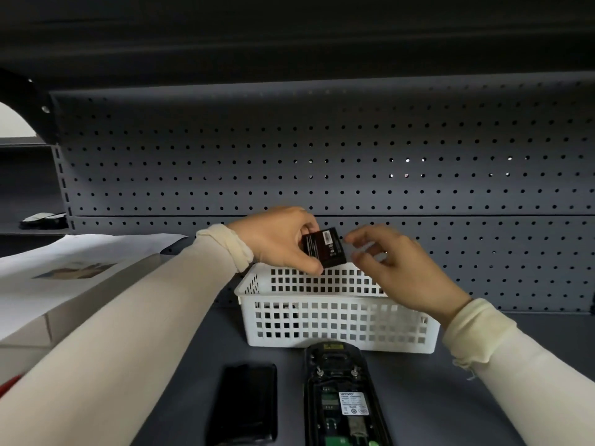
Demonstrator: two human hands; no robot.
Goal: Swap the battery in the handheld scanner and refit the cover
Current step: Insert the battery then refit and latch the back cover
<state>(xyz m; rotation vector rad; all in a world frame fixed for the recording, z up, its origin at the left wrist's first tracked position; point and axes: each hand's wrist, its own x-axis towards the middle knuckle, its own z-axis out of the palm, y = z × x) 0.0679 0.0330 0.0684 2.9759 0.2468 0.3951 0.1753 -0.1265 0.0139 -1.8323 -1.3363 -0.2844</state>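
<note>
We are reading "urovo" on the white label (353, 403) inside the scanner (346, 397); the battery (323, 247) print is staying illegible.

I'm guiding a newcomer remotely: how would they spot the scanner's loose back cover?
Find the white basket on the grey shelf. Before it lies the open scanner, innards exposed. The cover lies flat left of it: plain glossy black, no label.

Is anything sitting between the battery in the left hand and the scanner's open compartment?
Nothing visible blocks it. The battery is held above the white basket; the scanner lies open in front of the basket, its bay uncovered. The cover lies off to its left.
</note>
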